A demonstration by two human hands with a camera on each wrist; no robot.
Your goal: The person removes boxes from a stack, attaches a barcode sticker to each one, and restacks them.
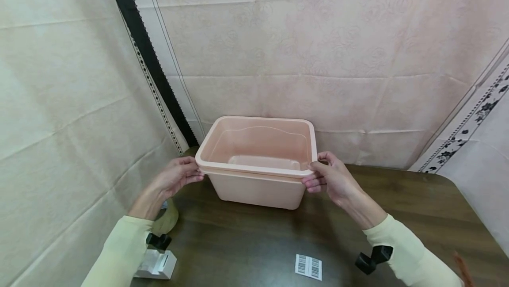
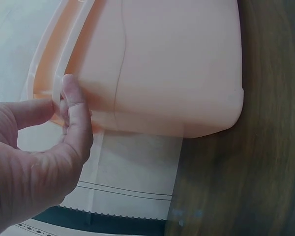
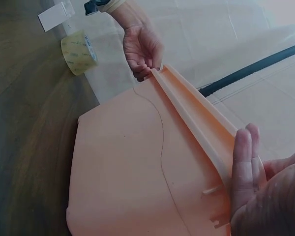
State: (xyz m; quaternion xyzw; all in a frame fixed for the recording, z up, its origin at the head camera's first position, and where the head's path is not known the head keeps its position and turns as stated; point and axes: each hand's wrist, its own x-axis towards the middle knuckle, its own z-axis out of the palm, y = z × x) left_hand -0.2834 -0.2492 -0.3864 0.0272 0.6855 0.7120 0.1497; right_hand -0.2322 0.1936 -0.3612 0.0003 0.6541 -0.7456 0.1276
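A pink plastic storage bin [image 1: 254,192] stands upright at the back of the brown table, its open top showing a bare inside. At the bin's left end, my left hand [image 1: 179,175] pinches the rim between thumb and fingers; the left wrist view shows the thumb on the rim's outer edge and the fingertips [image 2: 73,88] beneath its lip. My right hand [image 1: 332,178] grips the rim at the right front corner, fingers under the lip and thumb over it. In the right wrist view, the bin's side [image 3: 123,147] has a thin curved line across it.
A roll of yellowish tape [image 3: 78,55] lies left of the bin, partly behind my left forearm in the head view. Nearer me is a small white box [image 1: 165,265]. A barcode label sheet [image 1: 308,267] lies at the front. Patterned cloth walls [image 1: 318,57] enclose the table.
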